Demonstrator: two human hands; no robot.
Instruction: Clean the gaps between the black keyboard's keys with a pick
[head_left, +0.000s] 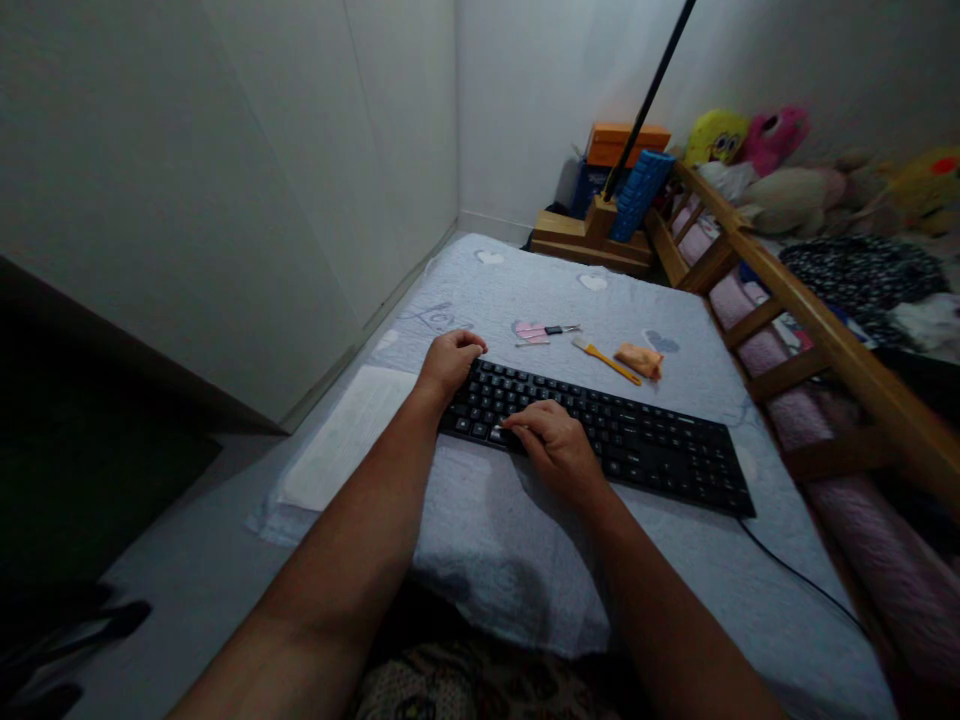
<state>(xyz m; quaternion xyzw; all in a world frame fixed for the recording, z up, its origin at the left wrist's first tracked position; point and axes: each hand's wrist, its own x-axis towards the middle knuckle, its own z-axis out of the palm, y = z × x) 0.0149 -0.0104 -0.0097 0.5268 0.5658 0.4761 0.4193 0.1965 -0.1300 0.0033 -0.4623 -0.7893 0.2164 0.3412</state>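
A black keyboard (652,450) lies slantwise on the cloth-covered surface, its cable leaving at the right end. At its far left corner rests my left hand (450,362), fingers closed on the edge. My right hand (559,445) is over the near-left keys, thumb and fingertips pinched on a thin, white-tipped cotton swab (504,428) that points at the bottom row. Most of the swab is hidden by the fingers. Beyond the keyboard lie another cotton swab (532,344), a small black-handled metal tool (561,329), a yellow brush (609,362) and a crumpled orange cloth (640,361).
White folded cloth (341,440) lies left of the keyboard, partly under my left forearm. A wooden bed rail (817,310) runs along the right side, with plush toys behind it. At the back stand a wooden base with a dark pole (649,95) and a blue roller (642,195).
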